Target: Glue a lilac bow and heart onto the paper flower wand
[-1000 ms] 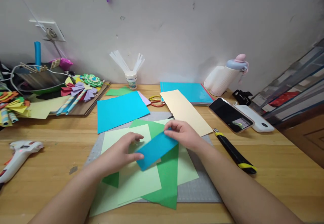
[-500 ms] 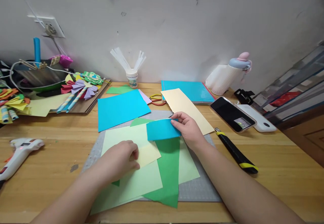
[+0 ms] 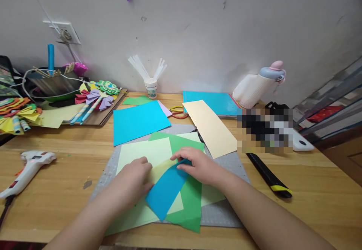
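Observation:
My right hand [image 3: 196, 163] pinches the upper end of a blue paper strip [image 3: 167, 189], which slants down to the left. Just beyond that strip lies a small pale yellow paper piece [image 3: 161, 169], partly covered by it. My left hand [image 3: 137, 180] is closed on the yellow piece's left end, its thumb beside the blue strip's edge. Beneath both hands are light green sheets [image 3: 141, 150] and darker green paper [image 3: 194, 204], overlapping on a grey cutting mat [image 3: 217, 216].
A blue sheet [image 3: 141, 121] and a cream sheet [image 3: 212, 127] lie behind the hands. To the right is a black-and-yellow utility knife [image 3: 268, 174]; a glue gun [image 3: 31, 171] rests at left. A paper cup [image 3: 151, 88] and a bottle [image 3: 257, 86] stand near the wall.
My right hand has brought the blue strip down and left, tilting it over the yellow piece. My left hand stays near its place. The view has shifted slightly.

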The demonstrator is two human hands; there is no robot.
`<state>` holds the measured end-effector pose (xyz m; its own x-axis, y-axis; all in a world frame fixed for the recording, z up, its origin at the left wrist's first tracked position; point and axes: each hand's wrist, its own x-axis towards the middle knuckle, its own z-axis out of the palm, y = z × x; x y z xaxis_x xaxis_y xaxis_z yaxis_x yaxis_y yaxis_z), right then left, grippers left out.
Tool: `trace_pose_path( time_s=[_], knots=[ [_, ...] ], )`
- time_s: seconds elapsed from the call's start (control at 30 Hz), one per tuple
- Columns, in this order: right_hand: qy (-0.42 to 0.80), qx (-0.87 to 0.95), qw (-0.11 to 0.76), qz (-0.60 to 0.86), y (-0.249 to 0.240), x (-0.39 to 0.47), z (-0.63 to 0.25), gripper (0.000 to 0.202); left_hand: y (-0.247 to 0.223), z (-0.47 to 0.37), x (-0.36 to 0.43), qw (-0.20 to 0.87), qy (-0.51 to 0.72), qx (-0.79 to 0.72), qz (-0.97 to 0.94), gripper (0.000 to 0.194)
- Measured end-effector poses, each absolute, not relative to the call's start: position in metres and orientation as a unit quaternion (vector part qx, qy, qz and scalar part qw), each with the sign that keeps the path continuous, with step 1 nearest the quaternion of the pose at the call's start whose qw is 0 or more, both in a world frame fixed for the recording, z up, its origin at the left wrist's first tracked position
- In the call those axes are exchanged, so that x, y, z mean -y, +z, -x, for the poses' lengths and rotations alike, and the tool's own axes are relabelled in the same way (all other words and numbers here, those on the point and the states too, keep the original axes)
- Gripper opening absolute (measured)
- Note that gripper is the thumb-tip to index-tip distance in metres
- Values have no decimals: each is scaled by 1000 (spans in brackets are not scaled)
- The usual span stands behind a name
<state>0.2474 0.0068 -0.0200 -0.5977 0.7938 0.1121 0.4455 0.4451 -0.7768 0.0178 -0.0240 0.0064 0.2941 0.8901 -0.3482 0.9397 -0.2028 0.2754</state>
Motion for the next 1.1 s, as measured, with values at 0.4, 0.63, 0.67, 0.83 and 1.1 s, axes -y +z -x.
trace_pose_path(
  time_s=[0.4,0.63,0.67,0.83,1.1],
  knots=[
    [465,733,294,400,-27,-5,-244,8,10,-21,37,434,142,-552,-698,31],
    [497,682,291,451,-24,-7,-249,45,9,-23,45,473,204,-569,-642,22],
    [511,695,264,432,-23,-7,-251,43,8,-23,49,473,187,-562,-653,18],
    [505,784,127,337,-17,-10,-260,11,4,-4,49,412,178,-603,-660,36],
    [479,839,143,214,-9,-6,-254,11,-4,39,-22,227,129,-623,-737,49]
  ],
)
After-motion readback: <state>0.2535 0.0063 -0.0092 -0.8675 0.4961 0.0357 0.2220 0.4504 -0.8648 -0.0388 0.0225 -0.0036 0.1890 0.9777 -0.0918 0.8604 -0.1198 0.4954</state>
